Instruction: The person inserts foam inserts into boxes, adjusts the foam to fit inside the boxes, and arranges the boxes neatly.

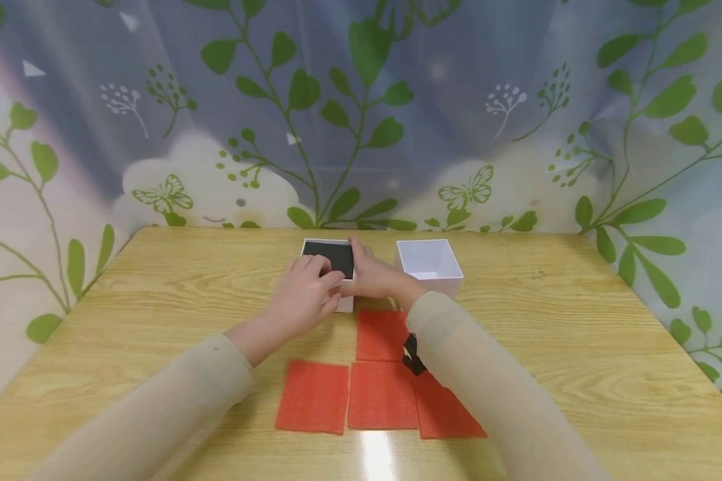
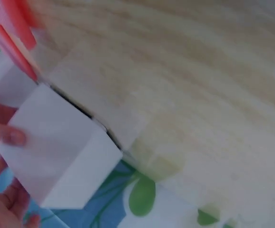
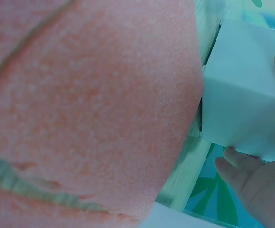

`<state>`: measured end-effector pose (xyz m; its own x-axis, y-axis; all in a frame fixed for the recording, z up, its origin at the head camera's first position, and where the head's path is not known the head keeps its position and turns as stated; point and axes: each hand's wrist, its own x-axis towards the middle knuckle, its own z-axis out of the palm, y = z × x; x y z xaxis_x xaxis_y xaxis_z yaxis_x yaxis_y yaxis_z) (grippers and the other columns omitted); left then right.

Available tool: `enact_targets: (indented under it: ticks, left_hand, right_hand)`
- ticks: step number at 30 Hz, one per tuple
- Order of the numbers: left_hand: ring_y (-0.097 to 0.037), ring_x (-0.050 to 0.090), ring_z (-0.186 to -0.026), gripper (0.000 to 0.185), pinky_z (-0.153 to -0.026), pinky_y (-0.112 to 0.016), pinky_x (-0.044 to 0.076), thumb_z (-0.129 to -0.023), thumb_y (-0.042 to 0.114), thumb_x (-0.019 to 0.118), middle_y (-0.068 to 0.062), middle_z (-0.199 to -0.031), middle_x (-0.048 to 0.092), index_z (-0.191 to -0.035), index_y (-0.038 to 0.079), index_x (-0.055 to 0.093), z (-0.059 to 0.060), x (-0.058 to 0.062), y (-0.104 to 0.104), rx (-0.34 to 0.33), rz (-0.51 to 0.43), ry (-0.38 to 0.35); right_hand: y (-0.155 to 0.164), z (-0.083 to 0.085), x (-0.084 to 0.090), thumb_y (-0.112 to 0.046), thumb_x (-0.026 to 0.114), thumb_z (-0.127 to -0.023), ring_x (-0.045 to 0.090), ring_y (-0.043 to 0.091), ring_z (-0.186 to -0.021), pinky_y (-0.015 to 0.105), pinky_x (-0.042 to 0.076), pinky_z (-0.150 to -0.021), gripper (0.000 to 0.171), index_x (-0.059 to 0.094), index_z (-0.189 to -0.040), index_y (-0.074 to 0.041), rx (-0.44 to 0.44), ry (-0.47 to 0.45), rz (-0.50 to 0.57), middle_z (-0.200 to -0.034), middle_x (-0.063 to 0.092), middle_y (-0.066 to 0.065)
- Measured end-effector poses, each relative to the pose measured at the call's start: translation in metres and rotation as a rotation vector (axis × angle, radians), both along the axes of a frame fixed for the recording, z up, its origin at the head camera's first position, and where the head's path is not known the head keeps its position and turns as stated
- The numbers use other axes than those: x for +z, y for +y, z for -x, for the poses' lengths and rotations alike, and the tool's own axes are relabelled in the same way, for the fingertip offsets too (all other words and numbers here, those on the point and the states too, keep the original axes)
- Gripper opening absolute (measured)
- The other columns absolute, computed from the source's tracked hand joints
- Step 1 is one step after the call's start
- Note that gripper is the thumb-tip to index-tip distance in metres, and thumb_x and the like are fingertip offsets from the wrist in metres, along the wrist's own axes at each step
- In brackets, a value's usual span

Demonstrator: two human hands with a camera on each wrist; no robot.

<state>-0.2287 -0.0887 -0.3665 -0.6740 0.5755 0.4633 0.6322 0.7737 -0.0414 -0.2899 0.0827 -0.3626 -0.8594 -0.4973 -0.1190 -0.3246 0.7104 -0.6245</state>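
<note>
A small white box (image 1: 344,302) with a black pad (image 1: 331,256) in its top stands on the wooden table (image 1: 577,334), at the far middle. My left hand (image 1: 323,277) holds the box's near left side, fingers curled over the edge onto the pad. From the right, my right hand (image 1: 358,259) grips the box, thumb on its far edge. The box (image 2: 56,152) shows in the left wrist view with fingertips (image 2: 11,137) on its side. The right wrist view shows the box (image 3: 247,90) above my hand (image 3: 263,183).
An open, empty white box (image 1: 430,266) stands just right of the held one. Several red foam squares (image 1: 382,394) lie on the table nearer to me, one (image 3: 90,104) filling the right wrist view. A leaf-patterned curtain (image 1: 361,120) closes off the back and sides.
</note>
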Motion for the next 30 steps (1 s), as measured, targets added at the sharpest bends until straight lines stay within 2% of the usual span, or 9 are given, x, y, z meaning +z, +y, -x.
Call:
enact_targets:
  ticks: [3,5,7,11,15,19,22,26,30]
  left_hand:
    - [-0.031,0.046,-0.108,0.031,-0.097,-0.052,0.031,-0.084,0.024,0.063,-0.013,-0.110,0.057,-0.109,0.006,0.066,0.002,0.000,-0.010,0.124,0.055,0.029]
    - [-0.031,0.045,-0.113,0.034,-0.100,-0.054,0.027,-0.084,0.025,0.062,-0.013,-0.114,0.058,-0.110,0.003,0.065,0.003,0.001,-0.017,0.175,0.110,0.045]
    - [-0.031,0.047,-0.114,0.035,-0.101,-0.054,0.027,-0.084,0.026,0.062,-0.013,-0.115,0.060,-0.109,0.002,0.065,0.003,0.000,-0.022,0.180,0.159,0.061]
    - [-0.031,0.049,-0.112,0.043,-0.100,-0.054,0.030,-0.089,0.038,0.059,-0.013,-0.113,0.062,-0.108,0.001,0.065,0.003,0.001,-0.024,0.143,0.198,0.061]
    - [-0.030,0.046,-0.118,0.054,-0.101,-0.055,0.027,-0.093,0.049,0.048,-0.013,-0.120,0.058,-0.116,0.002,0.062,0.007,0.005,-0.017,0.179,0.175,-0.036]
    - [-0.032,0.037,-0.127,0.057,-0.103,-0.055,0.023,-0.097,0.050,0.038,-0.013,-0.132,0.049,-0.128,0.005,0.055,0.016,0.010,-0.009,0.251,0.165,-0.193]
    - [-0.032,0.032,-0.131,0.056,-0.104,-0.055,0.022,-0.098,0.047,0.035,-0.013,-0.136,0.046,-0.131,0.005,0.052,0.025,0.012,-0.006,0.295,0.171,-0.262]
    - [-0.033,0.032,-0.131,0.051,-0.104,-0.055,0.023,-0.099,0.041,0.036,-0.013,-0.134,0.048,-0.129,0.003,0.053,0.030,0.012,-0.005,0.311,0.169,-0.256]
    - [-0.032,0.031,-0.130,0.049,-0.103,-0.055,0.023,-0.099,0.038,0.037,-0.013,-0.135,0.046,-0.131,0.003,0.052,0.027,0.013,-0.001,0.331,0.170,-0.276]
  right_hand:
    - [0.000,0.000,-0.001,-0.039,0.074,-0.077,0.037,0.031,-0.123,0.040,0.033,-0.101,0.111,-0.005,-0.147,-0.005,-0.007,-0.020,-0.013,-0.143,0.020,0.024]
    - [0.000,0.000,-0.001,-0.041,0.074,-0.077,0.035,0.031,-0.126,0.040,0.030,-0.103,0.113,-0.007,-0.148,-0.007,-0.017,-0.039,-0.015,-0.146,0.016,0.022]
    - [0.000,0.000,-0.002,-0.041,0.074,-0.076,0.033,0.031,-0.128,0.040,0.029,-0.104,0.113,-0.007,-0.148,-0.006,-0.022,-0.039,-0.022,-0.147,0.016,0.022]
    - [0.000,0.000,-0.002,-0.039,0.075,-0.076,0.037,0.030,-0.123,0.039,0.031,-0.103,0.113,-0.005,-0.147,-0.005,-0.017,-0.022,-0.022,-0.143,0.021,0.023]
    - [0.001,0.001,-0.002,-0.038,0.075,-0.076,0.040,0.031,-0.118,0.039,0.033,-0.101,0.111,-0.005,-0.147,-0.006,-0.008,-0.018,-0.010,-0.140,0.023,0.023]
    - [0.001,0.001,-0.001,-0.039,0.074,-0.078,0.038,0.031,-0.120,0.040,0.033,-0.101,0.112,-0.008,-0.147,-0.007,-0.010,-0.040,-0.007,-0.143,0.019,0.023]
    - [0.001,0.001,-0.002,-0.041,0.073,-0.078,0.036,0.031,-0.122,0.040,0.032,-0.102,0.113,-0.010,-0.147,-0.007,-0.013,-0.056,-0.007,-0.145,0.016,0.023]
    - [0.000,0.001,-0.002,-0.042,0.073,-0.078,0.037,0.031,-0.122,0.040,0.032,-0.102,0.114,-0.011,-0.147,-0.007,-0.017,-0.060,-0.003,-0.146,0.016,0.023]
    - [0.000,-0.001,-0.001,-0.043,0.073,-0.078,0.036,0.030,-0.122,0.039,0.032,-0.102,0.114,-0.011,-0.147,-0.007,-0.018,-0.058,-0.011,-0.145,0.017,0.022]
